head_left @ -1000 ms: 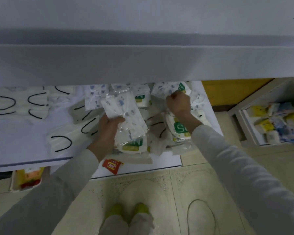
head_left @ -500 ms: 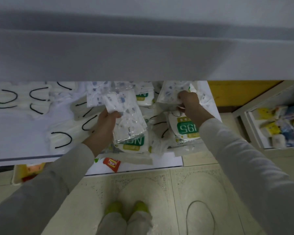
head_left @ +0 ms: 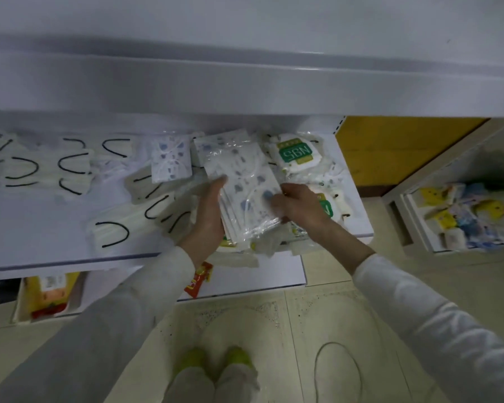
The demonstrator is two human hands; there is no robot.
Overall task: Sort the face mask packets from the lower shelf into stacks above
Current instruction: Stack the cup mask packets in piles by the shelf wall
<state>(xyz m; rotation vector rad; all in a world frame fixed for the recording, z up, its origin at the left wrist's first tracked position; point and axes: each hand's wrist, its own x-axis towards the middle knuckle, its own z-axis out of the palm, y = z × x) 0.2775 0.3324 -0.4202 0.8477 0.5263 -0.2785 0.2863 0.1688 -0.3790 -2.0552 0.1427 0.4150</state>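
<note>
Left hand (head_left: 208, 216): fingers held straight and laid flat against the left edge of a stack of clear plastic packets holding blue-patterned white face masks (head_left: 245, 193). The thumb is hidden behind the stack.

Right hand (head_left: 300, 205): fingers curled over the right edge of the same stack, which is gripped there.

The stack is thus held between both hands, tilted, over the right part of the white lower shelf (head_left: 41, 228). More packets are heaped beneath it.

Beyond the right hand, a white mask packet with a green N95 label (head_left: 296, 154) is seen lying on the shelf. A second green-labelled packet (head_left: 326, 207) is partly covered by the right hand.

Left of the stack, a single blue-patterned packet (head_left: 170, 161) is noted. Further left, white masks with black ear loops (head_left: 111, 234) are spread over the shelf.

The pale grey upper shelf (head_left: 245, 82) is seen above. A red wrapper (head_left: 198, 279) lies on the white board below the lower shelf. At far right, a white crate (head_left: 448, 155) of yellow and blue packets stands on the floor.
</note>
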